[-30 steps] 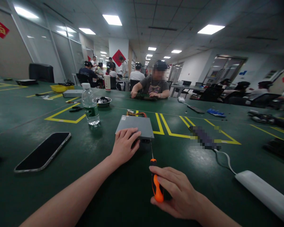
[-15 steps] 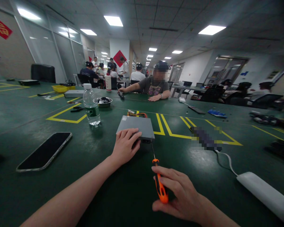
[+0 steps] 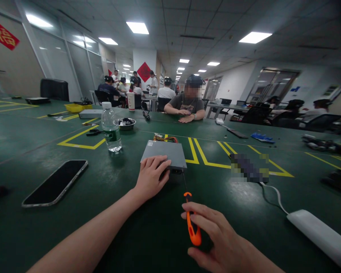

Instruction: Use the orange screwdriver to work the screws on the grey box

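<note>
A flat grey metal box with coloured wires at its far end lies on the green table. My left hand rests on its near left corner, fingers curled over the edge. My right hand grips the orange and black handle of a screwdriver. The thin shaft points at the box's near side, its tip at the front face.
A black phone lies at the left and a water bottle stands behind it. A white power strip with a cable lies at the right. A person sits across the table, others farther back. Yellow tape lines mark the table.
My right hand has slid slightly nearer with the screwdriver. The person opposite reached out to the left, then drew both hands back together. My left hand stays on the box.
</note>
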A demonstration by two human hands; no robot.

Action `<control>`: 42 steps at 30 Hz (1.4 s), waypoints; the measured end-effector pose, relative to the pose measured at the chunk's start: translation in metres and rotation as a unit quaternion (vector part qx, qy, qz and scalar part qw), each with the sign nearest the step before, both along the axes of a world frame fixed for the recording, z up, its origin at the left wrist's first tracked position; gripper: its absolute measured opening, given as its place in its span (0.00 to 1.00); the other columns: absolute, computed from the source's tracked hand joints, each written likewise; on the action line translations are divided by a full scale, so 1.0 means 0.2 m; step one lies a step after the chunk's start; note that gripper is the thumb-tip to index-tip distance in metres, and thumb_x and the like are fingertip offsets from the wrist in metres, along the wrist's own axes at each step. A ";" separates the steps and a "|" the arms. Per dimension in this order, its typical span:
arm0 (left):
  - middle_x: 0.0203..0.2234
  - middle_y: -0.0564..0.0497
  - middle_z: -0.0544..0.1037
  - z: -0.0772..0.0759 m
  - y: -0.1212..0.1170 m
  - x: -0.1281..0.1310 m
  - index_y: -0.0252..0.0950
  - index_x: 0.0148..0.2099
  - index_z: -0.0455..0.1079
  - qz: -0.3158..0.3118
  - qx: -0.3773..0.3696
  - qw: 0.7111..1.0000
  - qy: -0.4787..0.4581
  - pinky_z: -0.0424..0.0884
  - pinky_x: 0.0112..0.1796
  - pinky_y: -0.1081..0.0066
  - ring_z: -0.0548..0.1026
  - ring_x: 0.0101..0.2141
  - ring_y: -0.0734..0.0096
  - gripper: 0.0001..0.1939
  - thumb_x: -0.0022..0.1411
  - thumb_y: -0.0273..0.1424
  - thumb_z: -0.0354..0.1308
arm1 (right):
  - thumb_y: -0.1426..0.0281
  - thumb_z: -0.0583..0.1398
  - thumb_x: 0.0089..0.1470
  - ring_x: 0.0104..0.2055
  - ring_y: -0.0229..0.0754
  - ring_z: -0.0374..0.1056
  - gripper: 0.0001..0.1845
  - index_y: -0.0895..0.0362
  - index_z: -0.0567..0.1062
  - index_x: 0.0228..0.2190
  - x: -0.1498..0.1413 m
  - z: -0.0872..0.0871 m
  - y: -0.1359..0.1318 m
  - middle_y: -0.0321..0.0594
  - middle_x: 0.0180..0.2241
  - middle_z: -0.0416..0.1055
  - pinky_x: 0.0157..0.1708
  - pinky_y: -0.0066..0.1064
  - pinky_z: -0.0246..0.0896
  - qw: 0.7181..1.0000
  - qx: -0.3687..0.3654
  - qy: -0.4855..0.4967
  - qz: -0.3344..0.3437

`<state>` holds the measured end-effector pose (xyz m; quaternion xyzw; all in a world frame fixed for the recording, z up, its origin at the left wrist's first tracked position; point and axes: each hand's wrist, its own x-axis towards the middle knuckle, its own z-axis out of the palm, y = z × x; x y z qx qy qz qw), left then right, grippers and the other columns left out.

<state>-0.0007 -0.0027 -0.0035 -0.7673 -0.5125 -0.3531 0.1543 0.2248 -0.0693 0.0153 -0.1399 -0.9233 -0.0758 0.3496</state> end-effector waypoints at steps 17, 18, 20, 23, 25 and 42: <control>0.50 0.52 0.70 -0.01 0.01 0.00 0.44 0.50 0.65 -0.002 0.004 1.000 -0.004 0.57 0.46 0.59 0.64 0.49 0.61 0.14 0.61 0.33 0.51 | 0.66 0.46 0.62 0.42 0.44 0.70 0.18 0.61 0.66 0.47 -0.01 0.04 0.01 0.53 0.42 0.70 0.37 0.34 0.67 0.998 0.023 -0.055 0.012; 0.50 0.52 0.70 -0.01 0.01 0.00 0.44 0.50 0.65 -0.002 0.005 1.000 -0.004 0.57 0.46 0.59 0.64 0.49 0.61 0.14 0.60 0.33 0.51 | 0.66 0.46 0.62 0.41 0.44 0.70 0.17 0.60 0.67 0.46 -0.01 0.04 0.01 0.53 0.42 0.70 0.36 0.34 0.67 0.998 0.029 -0.060 0.012; 0.50 0.52 0.70 0.00 0.01 0.00 0.44 0.50 0.65 -0.003 0.004 1.000 -0.005 0.57 0.46 0.59 0.64 0.49 0.62 0.14 0.61 0.33 0.51 | 0.65 0.47 0.62 0.40 0.44 0.70 0.16 0.61 0.67 0.44 -0.02 0.03 0.01 0.54 0.41 0.71 0.36 0.34 0.66 0.998 0.040 -0.045 0.010; 0.50 0.52 0.70 0.00 0.00 0.00 0.44 0.50 0.65 -0.005 0.004 1.000 -0.004 0.57 0.46 0.59 0.64 0.49 0.61 0.14 0.61 0.33 0.50 | 0.63 0.50 0.61 0.40 0.42 0.71 0.15 0.62 0.65 0.41 -0.01 0.01 0.01 0.54 0.40 0.72 0.37 0.32 0.66 0.999 0.040 -0.002 0.008; 0.50 0.51 0.70 0.00 0.00 0.00 0.44 0.50 0.65 -0.006 0.006 1.000 -0.004 0.57 0.47 0.58 0.64 0.49 0.61 0.14 0.61 0.32 0.51 | 0.62 0.50 0.61 0.41 0.42 0.71 0.15 0.62 0.64 0.41 -0.01 0.00 0.01 0.53 0.40 0.72 0.38 0.31 0.66 1.000 0.026 0.009 0.007; 0.50 0.51 0.70 0.00 0.00 0.00 0.44 0.49 0.66 0.001 -0.002 1.000 0.006 0.57 0.46 0.58 0.64 0.49 0.60 0.14 0.61 0.32 0.50 | 0.60 0.47 0.61 0.42 0.44 0.70 0.20 0.61 0.63 0.46 -0.02 0.01 0.01 0.52 0.42 0.70 0.37 0.33 0.66 1.000 -0.012 -0.026 0.004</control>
